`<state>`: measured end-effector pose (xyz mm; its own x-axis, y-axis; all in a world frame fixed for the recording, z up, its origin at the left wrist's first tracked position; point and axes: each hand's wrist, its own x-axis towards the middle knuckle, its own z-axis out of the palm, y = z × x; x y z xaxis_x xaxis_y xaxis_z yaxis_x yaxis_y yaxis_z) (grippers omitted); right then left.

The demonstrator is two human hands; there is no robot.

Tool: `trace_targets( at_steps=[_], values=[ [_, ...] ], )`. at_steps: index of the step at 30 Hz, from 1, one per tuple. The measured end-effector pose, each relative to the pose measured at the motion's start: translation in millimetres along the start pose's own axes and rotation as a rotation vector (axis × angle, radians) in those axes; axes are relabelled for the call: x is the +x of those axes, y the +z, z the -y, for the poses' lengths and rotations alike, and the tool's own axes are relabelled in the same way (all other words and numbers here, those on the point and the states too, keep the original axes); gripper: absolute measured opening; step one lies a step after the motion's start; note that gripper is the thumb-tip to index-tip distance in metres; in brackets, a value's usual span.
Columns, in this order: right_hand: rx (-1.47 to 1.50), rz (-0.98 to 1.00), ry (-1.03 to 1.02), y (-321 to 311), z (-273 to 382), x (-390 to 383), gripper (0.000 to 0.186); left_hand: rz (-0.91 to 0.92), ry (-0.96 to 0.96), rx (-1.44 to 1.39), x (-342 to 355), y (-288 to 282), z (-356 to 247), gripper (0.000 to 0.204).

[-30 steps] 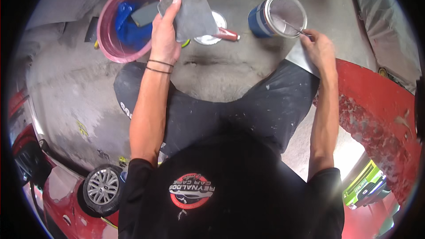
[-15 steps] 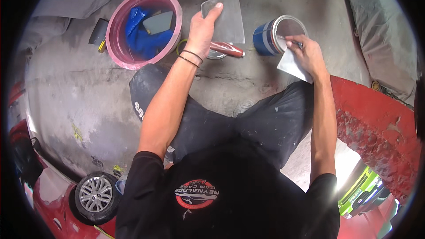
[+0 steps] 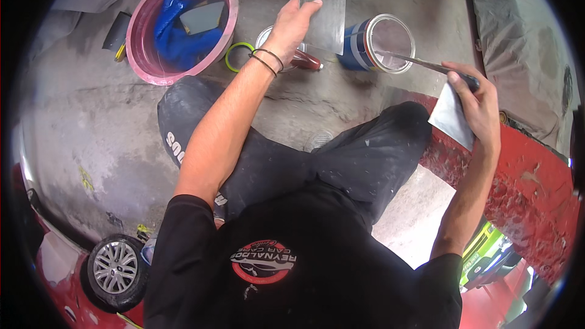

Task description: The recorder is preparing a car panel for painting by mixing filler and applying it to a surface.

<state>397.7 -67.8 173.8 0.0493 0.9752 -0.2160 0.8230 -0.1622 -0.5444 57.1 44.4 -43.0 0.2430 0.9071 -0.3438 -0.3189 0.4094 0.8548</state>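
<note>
My left hand (image 3: 290, 29) grips a flat grey plate (image 3: 329, 21), thumb on top, above the floor beside the open can. My right hand (image 3: 480, 106) holds a long thin metal tool with a dark handle (image 3: 464, 79); its far tip reaches over the opening of the blue can (image 3: 352, 52). The same hand also grips a pale, flat spreader (image 3: 450, 116) that hangs below the tool. Greyish-pink material (image 3: 390, 36) shows inside the can. Partly behind my left wrist lies a dark red tube (image 3: 309, 60), near a yellow-green ring (image 3: 230, 60).
A pink basin (image 3: 140, 33) holding a blue cloth (image 3: 170, 30) and a grey sheet (image 3: 202, 17) stands at the left. Beside it lies a dark sheet (image 3: 116, 31) with a yellow-handled tool (image 3: 120, 53). A red panel (image 3: 536, 146) is at right, a wheel (image 3: 116, 271) at lower left.
My right hand has moved right, away from the can, exposing more of the thin tool. My left hand has carried the plate closer to the can. The view has shifted a little.
</note>
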Motion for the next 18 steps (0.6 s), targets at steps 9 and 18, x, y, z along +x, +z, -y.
trace_targets(
  at_steps=[9,18],
  values=[
    [-0.143,-0.124,-0.026,-80,58,-62,0.034,0.071,-0.036,0.162,4,19,31,0.048],
    [-0.166,-0.234,-0.065,-149,80,-114,0.043,0.156,0.281,0.308,13,79,51,0.044]
  ],
)
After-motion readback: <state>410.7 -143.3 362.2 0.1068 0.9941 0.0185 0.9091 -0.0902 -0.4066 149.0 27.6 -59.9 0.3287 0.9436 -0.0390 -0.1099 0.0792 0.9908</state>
